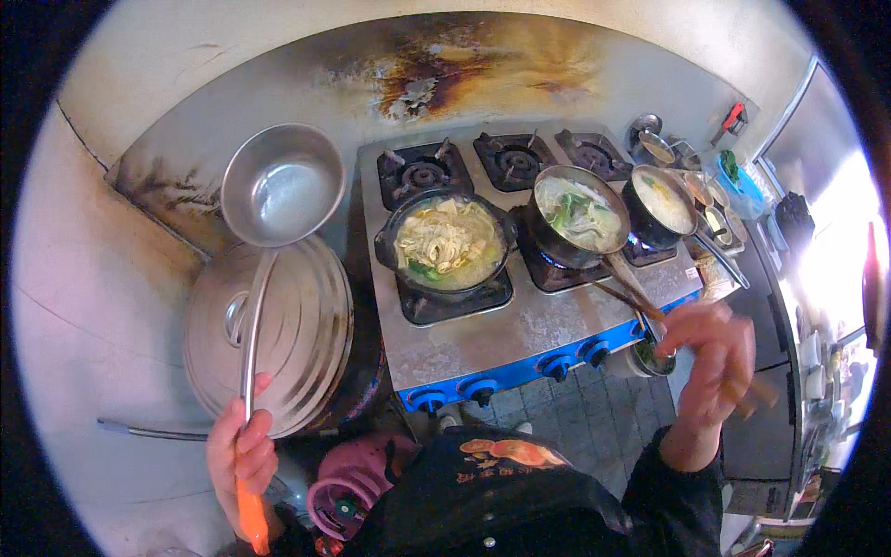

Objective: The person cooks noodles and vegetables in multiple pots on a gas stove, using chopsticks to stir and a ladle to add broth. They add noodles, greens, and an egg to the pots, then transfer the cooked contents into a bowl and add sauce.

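My left hand is closed around the long handle of a large metal ladle, whose grip end is orange. The ladle's bowl is raised at the left, over the back edge of a big round metal lid. My right hand, blurred, is at the right near the wooden handle of a saucepan with noodles and greens; whether it holds something is unclear. Left of that saucepan, a black two-handled pot with noodle soup sits on the stove. A third pan with pale broth is on the right burner.
The steel gas stove has blue-trimmed knobs and bare back burners. Blue flames show under two pans. Small seasoning bowls and a blue basket stand at the right. A pink gas cylinder and a bucket are below.
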`<state>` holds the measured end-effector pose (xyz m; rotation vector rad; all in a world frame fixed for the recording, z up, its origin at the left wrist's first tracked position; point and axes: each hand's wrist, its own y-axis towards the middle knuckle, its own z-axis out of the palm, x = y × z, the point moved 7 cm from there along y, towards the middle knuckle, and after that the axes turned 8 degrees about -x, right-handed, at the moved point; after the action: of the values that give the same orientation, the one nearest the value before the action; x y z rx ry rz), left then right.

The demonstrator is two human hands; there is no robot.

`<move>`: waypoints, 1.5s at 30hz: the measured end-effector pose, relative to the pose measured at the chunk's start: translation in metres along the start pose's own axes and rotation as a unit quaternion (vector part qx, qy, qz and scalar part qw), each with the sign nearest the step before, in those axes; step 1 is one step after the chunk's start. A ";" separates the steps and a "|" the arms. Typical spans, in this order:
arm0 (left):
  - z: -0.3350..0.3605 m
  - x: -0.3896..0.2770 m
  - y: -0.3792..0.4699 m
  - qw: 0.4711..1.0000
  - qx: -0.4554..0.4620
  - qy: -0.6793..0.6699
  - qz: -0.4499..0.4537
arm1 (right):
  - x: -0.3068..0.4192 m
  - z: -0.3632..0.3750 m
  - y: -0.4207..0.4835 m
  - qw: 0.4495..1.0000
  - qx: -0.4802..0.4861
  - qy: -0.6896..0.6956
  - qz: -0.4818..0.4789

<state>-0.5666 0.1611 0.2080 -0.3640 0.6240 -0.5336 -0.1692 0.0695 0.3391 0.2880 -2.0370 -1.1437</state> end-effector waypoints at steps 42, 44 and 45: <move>0.037 0.016 0.011 0.924 -0.083 0.364 -0.078 | -0.132 0.175 -0.262 0.820 0.458 -0.218 0.266; 0.040 0.019 0.014 0.924 -0.076 0.366 -0.084 | -0.132 0.174 -0.262 0.820 0.454 -0.219 0.269; 0.042 0.020 0.014 0.923 -0.074 0.368 -0.084 | -0.131 0.174 -0.260 0.820 0.455 -0.218 0.270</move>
<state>-0.5211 0.1680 0.2243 -0.3569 1.3760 -0.7987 -0.2475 0.0994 0.0099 -0.1292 -2.7064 0.2073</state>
